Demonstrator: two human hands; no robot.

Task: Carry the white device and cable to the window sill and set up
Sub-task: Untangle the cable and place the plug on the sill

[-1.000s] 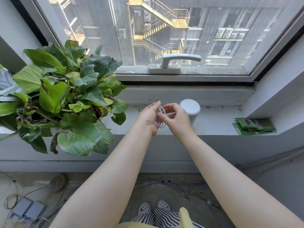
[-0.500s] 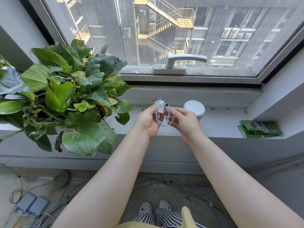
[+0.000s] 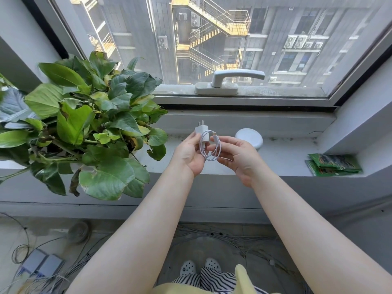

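Both hands [image 3: 214, 153] hold coiled cable [image 3: 210, 148] w/ plug adapter [image 3: 200, 132], white device [image 3: 249, 137] just beyond-right, nearer right hand [image 3: 237, 154].

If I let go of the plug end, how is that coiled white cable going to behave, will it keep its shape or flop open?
The white cable looks thin and loosely looped, with no tie visible, so it would probably spring open and dangle. It seems very light; the charger plug held by the left hand would likely drag it down. The right hand pinches only a loop.
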